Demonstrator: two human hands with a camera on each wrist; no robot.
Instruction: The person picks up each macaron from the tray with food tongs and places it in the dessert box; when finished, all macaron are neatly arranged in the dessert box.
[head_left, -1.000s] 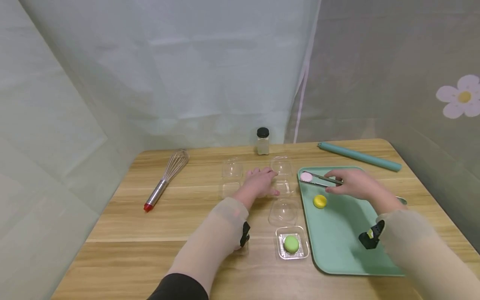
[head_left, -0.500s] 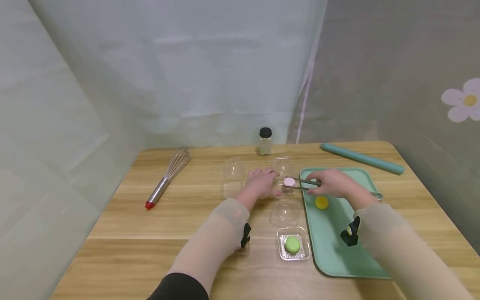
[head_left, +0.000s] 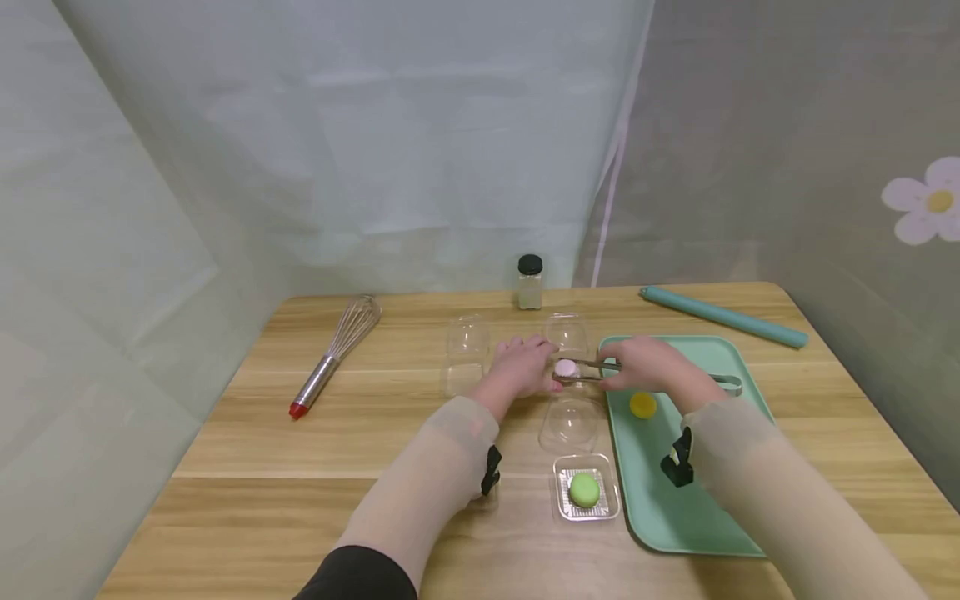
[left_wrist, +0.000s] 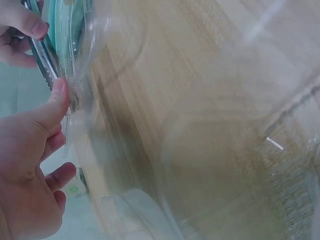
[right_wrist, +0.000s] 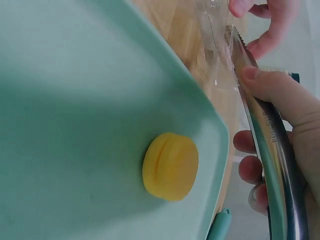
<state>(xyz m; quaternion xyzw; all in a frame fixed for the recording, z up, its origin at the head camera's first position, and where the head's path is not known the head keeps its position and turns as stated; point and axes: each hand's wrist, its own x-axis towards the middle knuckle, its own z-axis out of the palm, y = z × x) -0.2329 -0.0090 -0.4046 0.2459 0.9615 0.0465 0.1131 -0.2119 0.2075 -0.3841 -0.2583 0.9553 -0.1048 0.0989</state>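
My right hand [head_left: 647, 367] grips metal food tongs [right_wrist: 272, 135], whose tips pinch a pink macaron [head_left: 566, 368]. The macaron is over the base of a clear plastic clamshell box [head_left: 567, 333], just left of the tray. My left hand [head_left: 519, 367] holds this box at its left side, thumb near and fingers far; in the left wrist view the thumb [left_wrist: 59, 92] lies right at the box's edge. A yellow macaron [right_wrist: 171, 166] sits on the green tray [head_left: 697, 500] below the right hand. Nearer me, a green macaron [head_left: 584, 490] lies in another open clear box [head_left: 587, 515].
Another open clear box [head_left: 467, 337] stands left of the left hand, with one more partly under the left forearm. A whisk [head_left: 335, 354] lies at left. At the back are a black-lidded jar [head_left: 530, 283] and a teal rolling pin [head_left: 723, 317].
My right hand has carried the pink macaron in the tongs leftward, from over the tray to over the clear box. The left hand has stayed at the box.
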